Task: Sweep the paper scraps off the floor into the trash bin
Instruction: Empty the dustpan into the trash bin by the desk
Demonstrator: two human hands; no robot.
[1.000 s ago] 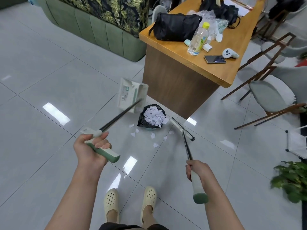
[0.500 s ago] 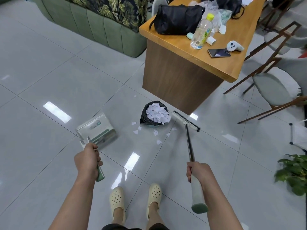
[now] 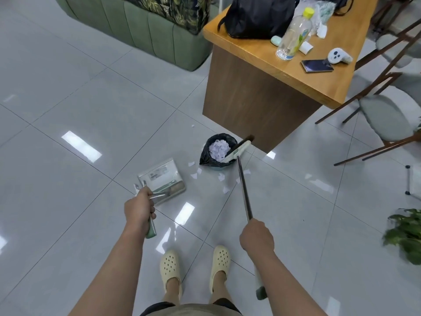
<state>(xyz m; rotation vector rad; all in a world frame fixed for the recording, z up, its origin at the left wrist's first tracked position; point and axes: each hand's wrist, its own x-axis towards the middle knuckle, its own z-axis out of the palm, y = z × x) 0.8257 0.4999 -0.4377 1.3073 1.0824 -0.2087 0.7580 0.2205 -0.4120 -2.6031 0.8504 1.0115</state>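
L hand (image 3: 139,207) grips dustpan (image 3: 162,179) handle; R hand (image 3: 257,236) grips broom (image 3: 243,190), head by trash bin (image 3: 217,149); paper scraps (image 3: 220,177) on floor.

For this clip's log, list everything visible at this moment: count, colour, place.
Paper scraps: several, white, on the floor by the bin; more fill the bin.
Trash bin with black liner: one, beside the desk.
Long-handled dustpan: one, pale grey-green, on the floor left of the scraps.
Broom: one, pale head, dark pole, head at the bin's rim.
Wooden desk: one, brown, upper right.
Black bag: one, on the desk.
Clear plastic bottle: one, yellow cap, on the desk.
Phone: one, dark, on the desk.
Green sofa: one, upper left.
Potted plant: one, green, right edge.
Left hand: grips the dustpan handle.
Right hand: grips the broom pole.
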